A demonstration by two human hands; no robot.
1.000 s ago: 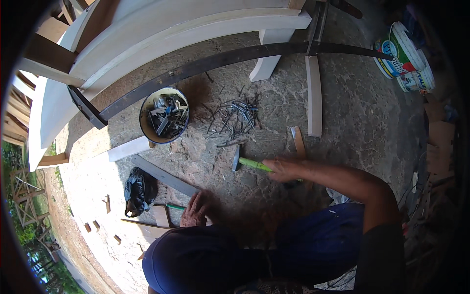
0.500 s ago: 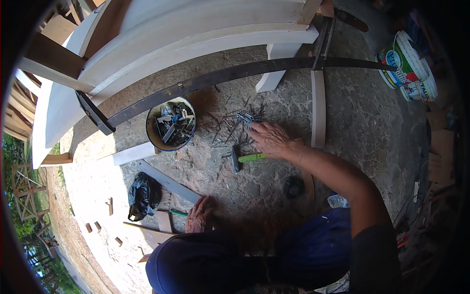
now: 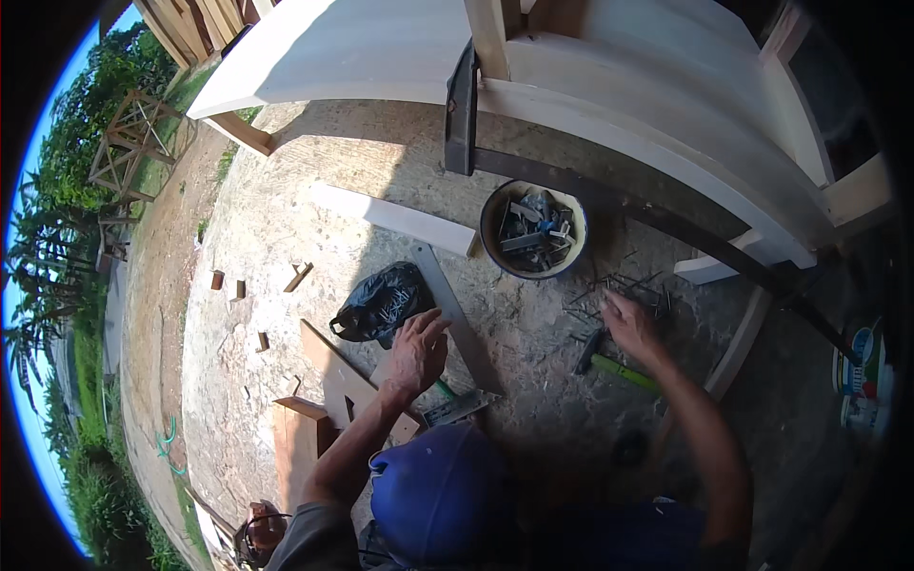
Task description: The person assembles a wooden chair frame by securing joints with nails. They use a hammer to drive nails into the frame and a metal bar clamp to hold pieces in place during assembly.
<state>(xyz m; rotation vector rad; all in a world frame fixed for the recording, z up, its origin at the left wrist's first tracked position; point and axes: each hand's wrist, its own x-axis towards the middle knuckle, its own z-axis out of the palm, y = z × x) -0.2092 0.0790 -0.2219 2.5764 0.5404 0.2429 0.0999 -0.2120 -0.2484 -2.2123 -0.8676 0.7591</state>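
My left hand (image 3: 416,356) hovers beside a black plastic bag (image 3: 388,297), fingers stretched out and apart, holding nothing. Thin shiny nails show in the bag's mouth. A handsaw (image 3: 461,324) lies flat just right of this hand, its grey handle toward my knee. My right hand (image 3: 630,328) is low over the ground at the edge of a scatter of loose nails (image 3: 643,291). Its fingers are bent and drawn together; whatever they hold is too small to make out. A hammer (image 3: 619,369) with a green handle lies just below that hand.
An enamel bowl (image 3: 533,230) of metal pieces stands beyond the nails. A long dark bar clamp (image 3: 609,195) spans the area along a pale wooden frame (image 3: 657,133). A white board (image 3: 395,217), wood offcuts (image 3: 347,376) and small blocks lie leftward. Buckets (image 3: 864,366) stand far right.
The view has swung left. My left hand has risen from the ground by the saw's handle end toward the black bag. My right hand has drawn back slightly from the middle of the nails.
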